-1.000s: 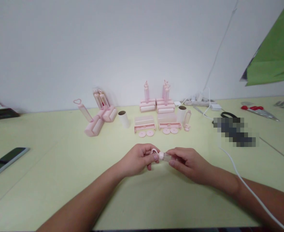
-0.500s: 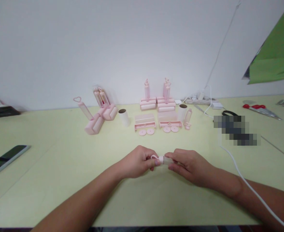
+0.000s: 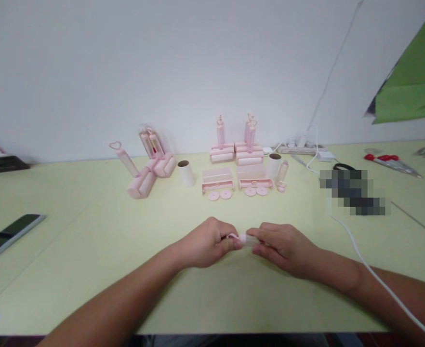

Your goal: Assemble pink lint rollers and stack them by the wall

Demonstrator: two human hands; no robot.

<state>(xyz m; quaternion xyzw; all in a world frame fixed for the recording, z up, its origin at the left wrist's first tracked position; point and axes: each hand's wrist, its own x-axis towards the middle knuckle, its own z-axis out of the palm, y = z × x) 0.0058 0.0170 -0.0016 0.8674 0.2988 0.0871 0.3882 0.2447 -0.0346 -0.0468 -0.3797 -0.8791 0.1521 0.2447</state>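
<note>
Smooth plastic tube [image 3: 249, 240], matt tabletop [image 3: 75, 246]

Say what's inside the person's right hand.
Right hand: part of a clear, plastic-looking cylinder; its round, pale-pink plastic-looking cap is toward the left hand. The cylinder's far end is covered by the grip.

Clear tube [image 3: 250, 241] — pink-capped, sideways

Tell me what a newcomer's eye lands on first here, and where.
Likely the left hand and right hand, centre front, holding a small clear tube with a pale pink cap between them. Beyond them, pink plastic pieces stand and lie on the table; a vivid green sheet shows at upper right.
</note>
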